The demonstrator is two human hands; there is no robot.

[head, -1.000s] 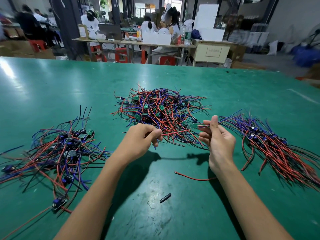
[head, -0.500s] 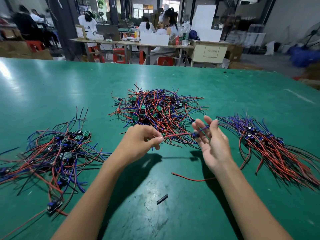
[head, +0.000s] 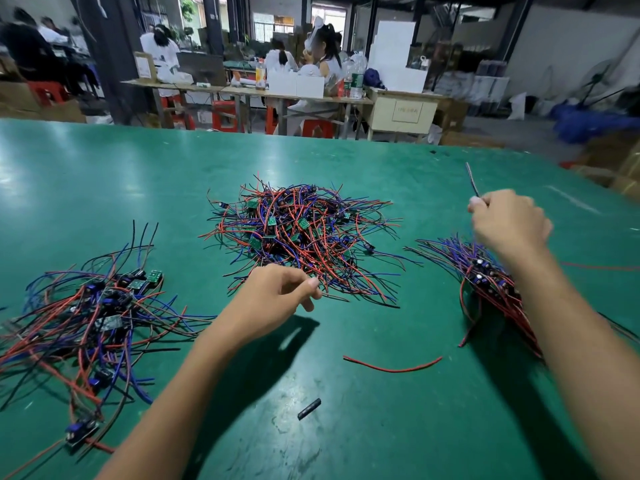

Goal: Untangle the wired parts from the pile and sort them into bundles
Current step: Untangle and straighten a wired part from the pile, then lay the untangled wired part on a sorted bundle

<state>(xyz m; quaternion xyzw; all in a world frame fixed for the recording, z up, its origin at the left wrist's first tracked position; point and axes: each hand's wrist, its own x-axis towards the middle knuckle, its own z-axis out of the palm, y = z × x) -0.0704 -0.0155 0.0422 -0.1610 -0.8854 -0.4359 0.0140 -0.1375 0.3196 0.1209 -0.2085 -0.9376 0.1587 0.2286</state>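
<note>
Pinching wire (head: 471, 178) above right bundle (head: 485, 271)

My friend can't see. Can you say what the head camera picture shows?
A person's right hand pinches a wire above the neat right bundle, and the left hand hovers curled by the tangled middle pile on a green table.

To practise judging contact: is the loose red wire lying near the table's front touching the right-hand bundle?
Apart. The head view shows bare green table between the loose red wire and the right-hand bundle.
</note>
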